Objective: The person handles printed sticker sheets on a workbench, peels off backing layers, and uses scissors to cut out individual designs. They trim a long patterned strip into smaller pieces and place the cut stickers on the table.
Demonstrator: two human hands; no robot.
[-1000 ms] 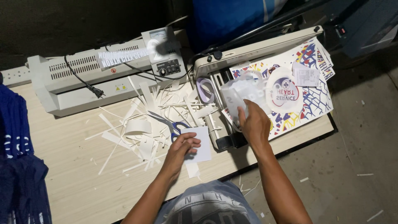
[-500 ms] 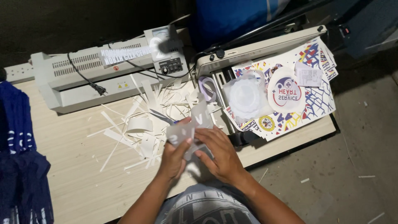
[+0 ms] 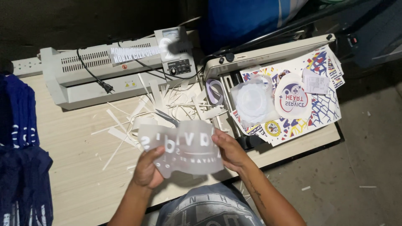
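At the far left I see dark blue cloth (image 3: 19,159), then the grey laminator (image 3: 104,77) along the back of the surface (image 3: 63,167), with paper offcuts (image 3: 138,113) scattered before it. A second ago the hands were apart, the right one over by the printed sheets (image 3: 310,113); now both have met on a translucent lettered sheet (image 3: 184,148), lifted clear above the offcuts. My left hand (image 3: 146,169) pinches its lower left edge, fingers curled under (thumb on top), and my right hand (image 3: 228,150) pinches its right edge.
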